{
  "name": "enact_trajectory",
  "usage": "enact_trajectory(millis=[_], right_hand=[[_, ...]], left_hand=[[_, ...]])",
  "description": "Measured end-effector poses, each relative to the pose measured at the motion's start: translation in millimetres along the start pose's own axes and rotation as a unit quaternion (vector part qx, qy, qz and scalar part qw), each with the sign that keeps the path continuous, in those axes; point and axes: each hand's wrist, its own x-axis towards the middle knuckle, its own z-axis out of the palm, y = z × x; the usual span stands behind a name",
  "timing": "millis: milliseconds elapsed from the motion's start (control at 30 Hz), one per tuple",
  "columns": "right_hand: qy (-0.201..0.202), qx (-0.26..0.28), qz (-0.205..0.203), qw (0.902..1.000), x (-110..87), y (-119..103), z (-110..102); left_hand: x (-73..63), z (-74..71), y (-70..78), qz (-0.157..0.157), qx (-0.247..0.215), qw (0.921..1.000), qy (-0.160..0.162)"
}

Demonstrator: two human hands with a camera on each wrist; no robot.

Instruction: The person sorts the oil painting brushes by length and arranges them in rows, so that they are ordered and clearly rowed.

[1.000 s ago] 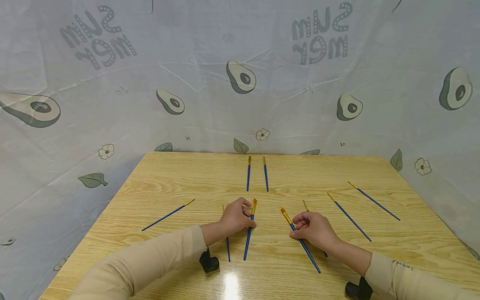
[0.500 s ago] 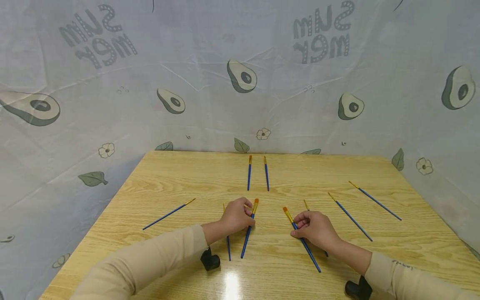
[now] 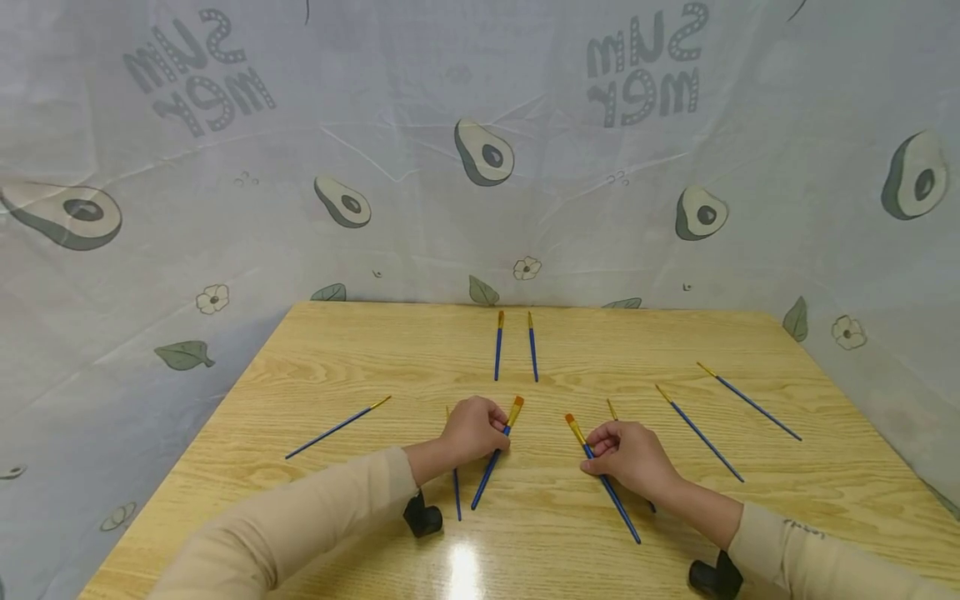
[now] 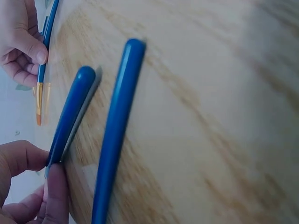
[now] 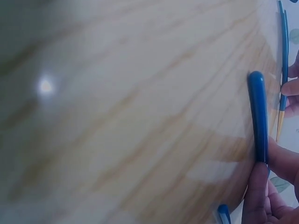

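My left hand (image 3: 474,429) pinches a flat paintbrush (image 3: 487,479) with a blue handle, gold ferrule and orange bristles. It slants, bristles up and to the right; in the left wrist view thumb and finger grip its blue handle (image 4: 70,112). A thinner paintbrush (image 3: 457,497) lies on the table partly hidden behind that hand; its blue handle (image 4: 117,130) shows close up. My right hand (image 3: 633,457) pinches a similar flat paintbrush (image 3: 617,502), bristles up and to the left. Partly covered by the right hand is another thin paintbrush (image 3: 612,409).
On the wooden table (image 3: 360,342), two paintbrushes (image 3: 498,350) lie near the back edge. One thin paintbrush (image 3: 337,428) is at the left, and two more (image 3: 701,433) lie at the right. A printed cloth (image 3: 420,242) hangs behind. Black devices (image 3: 424,518) sit under both wrists.
The paintbrush in my left hand has turned: its bristles have swung right and its handle end left. The right hand and its paintbrush stay nearly still.
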Motion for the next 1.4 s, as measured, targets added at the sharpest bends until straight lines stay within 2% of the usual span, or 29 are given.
enact_trajectory(millis=[100, 367, 500, 833, 1100, 1400], right_hand=[[-0.001, 0.003, 0.002, 1.0000, 0.6, 1.2, 1.5], [-0.011, 0.018, 0.009, 0.9997, 2.3, -1.9, -1.5], [-0.019, 0.024, 0.020, 0.9993, 4.5, -5.1, -5.9], [-0.040, 0.069, 0.035, 0.9962, 13.1, -19.9, -17.0], [-0.058, 0.119, 0.053, 0.9898, 25.8, -21.6, -25.8], [-0.061, 0.160, 0.075, 0.9824, 47.6, -26.9, -35.2]], left_hand=[[0.6, 0.0, -3.3, -0.002, 0.001, 1.0000, -0.001], [0.5, -7.1, -8.0, -0.021, -0.066, 0.9975, -0.014], [2.9, -8.4, -7.4, -0.021, -0.083, 0.9962, -0.016], [5.5, -12.7, -2.2, -0.050, -0.144, 0.9882, -0.011], [10.3, -18.0, -3.1, -0.043, -0.171, 0.9843, 0.011], [15.1, -34.6, -4.2, -0.048, -0.211, 0.9759, 0.033]])
